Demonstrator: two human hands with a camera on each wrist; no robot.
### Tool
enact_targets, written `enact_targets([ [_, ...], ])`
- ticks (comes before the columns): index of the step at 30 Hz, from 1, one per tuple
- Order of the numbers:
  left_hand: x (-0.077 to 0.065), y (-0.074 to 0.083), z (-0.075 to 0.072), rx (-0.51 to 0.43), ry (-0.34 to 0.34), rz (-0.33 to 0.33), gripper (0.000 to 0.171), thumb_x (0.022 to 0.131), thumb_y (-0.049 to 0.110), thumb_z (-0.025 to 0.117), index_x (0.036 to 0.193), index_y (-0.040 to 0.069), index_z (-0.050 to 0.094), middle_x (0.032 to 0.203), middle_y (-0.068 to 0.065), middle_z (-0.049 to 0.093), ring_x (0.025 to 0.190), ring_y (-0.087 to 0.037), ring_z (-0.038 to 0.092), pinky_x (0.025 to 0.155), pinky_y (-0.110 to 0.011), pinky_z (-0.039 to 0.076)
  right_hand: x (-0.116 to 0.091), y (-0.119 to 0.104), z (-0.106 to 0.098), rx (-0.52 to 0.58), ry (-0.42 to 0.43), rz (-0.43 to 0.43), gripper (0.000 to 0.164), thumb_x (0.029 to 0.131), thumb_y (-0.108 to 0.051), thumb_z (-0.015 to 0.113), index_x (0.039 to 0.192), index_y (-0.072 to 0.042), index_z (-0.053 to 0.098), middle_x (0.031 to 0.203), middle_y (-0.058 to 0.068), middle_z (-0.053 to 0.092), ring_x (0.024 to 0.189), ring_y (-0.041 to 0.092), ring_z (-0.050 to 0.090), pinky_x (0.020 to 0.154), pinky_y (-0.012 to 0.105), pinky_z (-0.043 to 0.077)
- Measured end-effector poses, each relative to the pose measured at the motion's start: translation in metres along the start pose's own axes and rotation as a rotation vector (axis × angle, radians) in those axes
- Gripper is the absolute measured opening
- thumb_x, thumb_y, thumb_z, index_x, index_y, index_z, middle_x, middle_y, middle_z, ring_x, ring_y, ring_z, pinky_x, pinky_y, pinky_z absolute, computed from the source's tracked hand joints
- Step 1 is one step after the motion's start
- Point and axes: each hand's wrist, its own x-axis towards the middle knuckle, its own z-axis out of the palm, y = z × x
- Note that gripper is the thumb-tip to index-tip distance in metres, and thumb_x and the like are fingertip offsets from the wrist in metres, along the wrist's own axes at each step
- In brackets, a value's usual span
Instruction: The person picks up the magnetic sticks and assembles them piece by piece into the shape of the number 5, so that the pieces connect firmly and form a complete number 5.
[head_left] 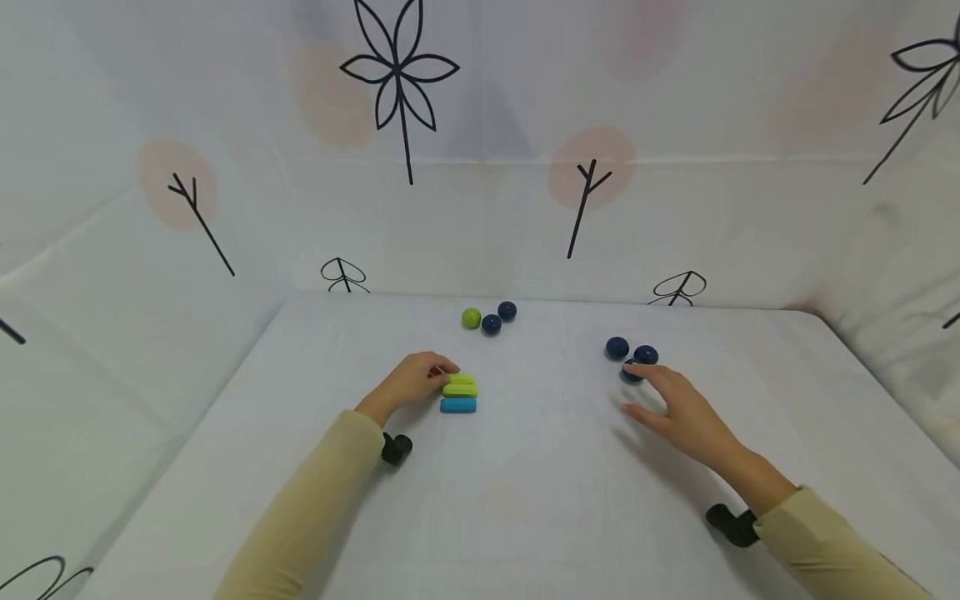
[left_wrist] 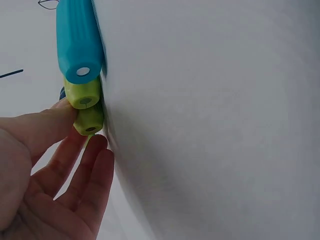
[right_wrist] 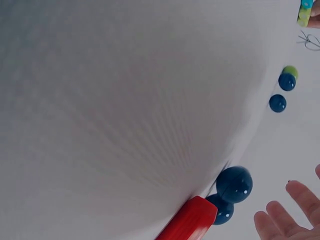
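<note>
My left hand point(head_left: 411, 383) pinches the left end of the farthest yellow-green magnetic stick point(head_left: 461, 379). Beside it lie a second yellow-green stick point(head_left: 460, 390) and a blue stick point(head_left: 458, 406), all side by side. The left wrist view shows round inserts in the stick ends and my thumb against the green ones point(left_wrist: 90, 120). My right hand point(head_left: 682, 417) has its fingers spread, holding nothing; its forefinger overlaps a dark blue ball point(head_left: 632, 372) in the head view. A red stick point(right_wrist: 190, 220) shows beside two blue balls point(right_wrist: 234, 184) in the right wrist view; the head view hides it.
Two more dark blue balls point(head_left: 617, 348) sit just beyond my right fingertips. Toward the back of the white table point(head_left: 510, 508) are a green ball point(head_left: 471, 317) and two dark blue balls point(head_left: 492, 324). A patterned white cloth point(head_left: 480, 225) rises behind.
</note>
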Motion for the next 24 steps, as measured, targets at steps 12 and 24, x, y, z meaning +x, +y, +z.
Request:
enact_targets([
  [12, 0.006, 0.001, 0.004, 0.007, 0.010, -0.001, 0.025, 0.101, 0.009, 0.058, 0.123, 0.006, 0.068, 0.115, -0.007, 0.066, 0.105, -0.022, 0.058, 0.097, -0.038, 0.048, 0.001, -0.005, 0.002, 0.024, 0.011, -0.014, 0.055, 0.089, -0.014, 0.075, 0.136, 0.004, 0.053, 0.135, 0.028, 0.053, 0.126, 0.047, 0.044, 0.102, 0.064, 0.036],
  [24, 0.006, 0.019, 0.009, -0.045, 0.055, 0.028, 0.024, 0.100, 0.008, 0.061, 0.122, 0.009, 0.070, 0.115, -0.006, 0.066, 0.100, -0.020, 0.057, 0.092, -0.035, 0.050, 0.004, -0.009, 0.000, 0.037, 0.014, -0.033, 0.056, 0.090, -0.015, 0.075, 0.137, 0.004, 0.052, 0.135, 0.027, 0.053, 0.126, 0.048, 0.044, 0.101, 0.066, 0.035],
])
